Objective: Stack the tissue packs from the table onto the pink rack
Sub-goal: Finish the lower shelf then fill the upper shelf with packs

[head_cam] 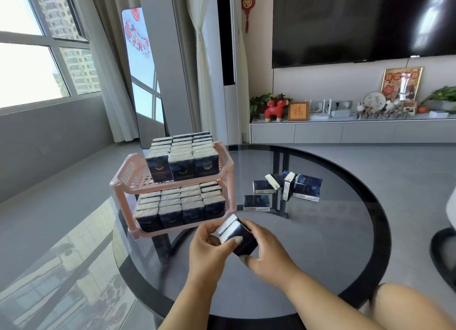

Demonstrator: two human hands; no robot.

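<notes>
Navy tissue packs (238, 235) held tilted between left hand (207, 247) and right hand (265, 249)

"TWINKLE" is printed on the front tissue packs (182, 166) along the front edge of the pink rack's (223, 154) upper shelf.

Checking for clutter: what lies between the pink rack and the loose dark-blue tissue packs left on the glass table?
Head view: only bare dark round glass table between the pink plastic two-tier rack and loose dark-blue tissue packs.
</notes>
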